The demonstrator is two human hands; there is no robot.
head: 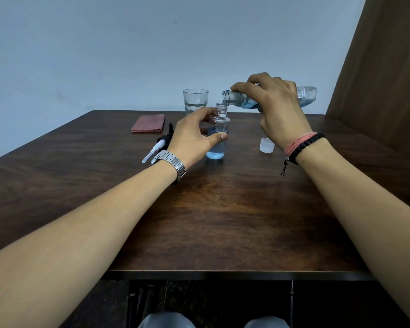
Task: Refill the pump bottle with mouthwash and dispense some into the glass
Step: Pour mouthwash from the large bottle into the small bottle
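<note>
Dark wood-grain table [223, 209] fills the view, with both bare forearms reaching forward across it. A steel watch [169, 163] sits on the left wrist, and red thread and black bead bracelets [302, 144] circle the right. The left hand [194, 136] curls around the small clear pump bottle [217, 138], thumb in front and fingers behind; the bottle stands upright, uncapped, and holds blue liquid to about two-thirds. Just left of that hand lies the removed pump head [158, 144], flat on the wood. A small clear cap [267, 145] rests on the table beside the right wrist. The right hand [277, 107] grips the larger mouthwash bottle [246, 100], tipped nearly horizontal, its open mouth just above the pump bottle's neck. Farther back lie a folded red cloth [148, 123] and, near the table's far edge, a clear glass [195, 100], upright.
</note>
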